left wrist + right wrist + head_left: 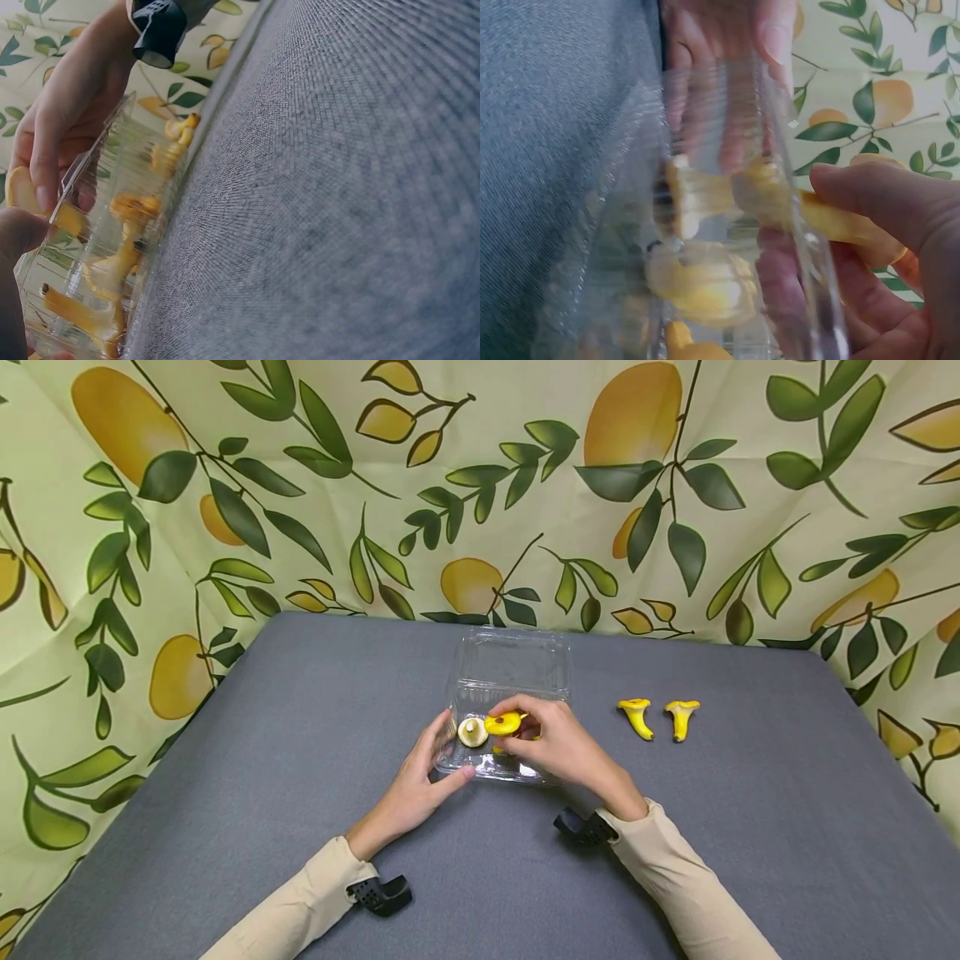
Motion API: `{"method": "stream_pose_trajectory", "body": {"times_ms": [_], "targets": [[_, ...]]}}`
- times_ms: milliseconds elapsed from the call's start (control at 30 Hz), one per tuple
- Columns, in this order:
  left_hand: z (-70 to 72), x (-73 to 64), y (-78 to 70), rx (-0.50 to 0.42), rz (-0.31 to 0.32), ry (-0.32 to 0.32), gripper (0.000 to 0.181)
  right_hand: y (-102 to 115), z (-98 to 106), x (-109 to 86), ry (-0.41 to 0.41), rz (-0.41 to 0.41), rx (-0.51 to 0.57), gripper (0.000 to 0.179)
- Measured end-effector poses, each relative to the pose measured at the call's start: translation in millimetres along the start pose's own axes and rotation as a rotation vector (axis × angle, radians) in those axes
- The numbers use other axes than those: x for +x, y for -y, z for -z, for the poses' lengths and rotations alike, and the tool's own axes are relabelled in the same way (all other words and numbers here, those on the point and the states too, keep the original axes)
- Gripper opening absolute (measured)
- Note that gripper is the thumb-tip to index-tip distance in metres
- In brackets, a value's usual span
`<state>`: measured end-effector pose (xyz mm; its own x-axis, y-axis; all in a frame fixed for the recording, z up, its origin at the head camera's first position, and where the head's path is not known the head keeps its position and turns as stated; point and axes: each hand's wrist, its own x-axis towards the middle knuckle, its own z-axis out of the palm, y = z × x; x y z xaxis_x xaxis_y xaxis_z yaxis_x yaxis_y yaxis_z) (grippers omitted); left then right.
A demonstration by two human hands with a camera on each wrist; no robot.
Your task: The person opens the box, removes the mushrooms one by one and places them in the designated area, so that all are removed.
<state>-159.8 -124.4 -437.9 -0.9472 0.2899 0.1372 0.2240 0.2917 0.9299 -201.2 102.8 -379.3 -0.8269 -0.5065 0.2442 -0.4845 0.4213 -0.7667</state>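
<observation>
A clear plastic clamshell box [513, 693] stands open on the table, its lid folded back toward the far side. My left hand [420, 777] holds its near left corner, thumb at the front rim and fingers along the left wall. Above the box my right hand [551, 739] pinches a yellow chanterelle-like mushroom [502, 723] between thumb and fingers, cap toward the left. Inside lies another mushroom [472, 732] with its pale underside and stem up. Several mushrooms show through the wall in the left wrist view, one with its stem [75, 309] pointing sideways. My right hand partly hides the contents.
Two more yellow mushrooms lie on the grey table to the right of the box, a left one [636, 718] and a right one [681, 720]. A fabric backdrop [480, 485] printed with leaves and fruit hangs behind the table. Black wrist cameras sit at both sleeves.
</observation>
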Motion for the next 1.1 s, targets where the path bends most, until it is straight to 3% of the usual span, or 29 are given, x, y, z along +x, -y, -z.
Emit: {"method": "stream_pose_trajectory", "body": {"times_ms": [1100], "targets": [[-0.2, -0.5, 0.5, 0.004, -0.025, -0.012, 0.084, -2, 45, -7.6, -0.071, -0.147, 0.011, 0.040]]}}
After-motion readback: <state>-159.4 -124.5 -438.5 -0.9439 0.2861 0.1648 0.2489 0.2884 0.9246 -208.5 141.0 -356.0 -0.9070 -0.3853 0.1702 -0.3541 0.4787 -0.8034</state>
